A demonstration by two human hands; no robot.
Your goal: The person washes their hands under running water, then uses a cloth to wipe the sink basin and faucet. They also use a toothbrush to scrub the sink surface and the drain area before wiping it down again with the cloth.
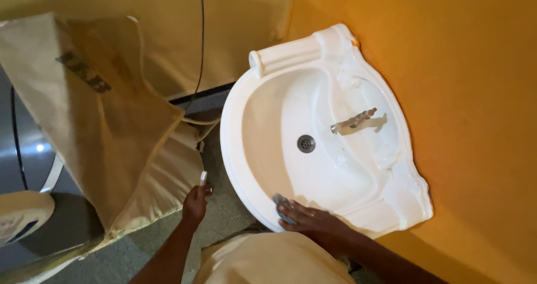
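Observation:
A white wall-mounted washbasin (246, 88) fills the middle of the view, with a metal tap (353, 120) over the bowl and a round drain (306, 143) at the bottom. My right hand (313, 218) lies flat on the basin's near rim, pressing a small grey cloth (281, 206) against it. My left hand (196, 201) hangs to the left of the basin, below its rim, closed around a small white object (203, 177) that pokes up from the fingers.
An orange wall (470, 94) runs behind and to the right of the basin. A large beige fabric bag (106, 121) hangs at the left. A thin black cable (201, 32) drops along the yellow wall. Grey floor (224, 211) lies below.

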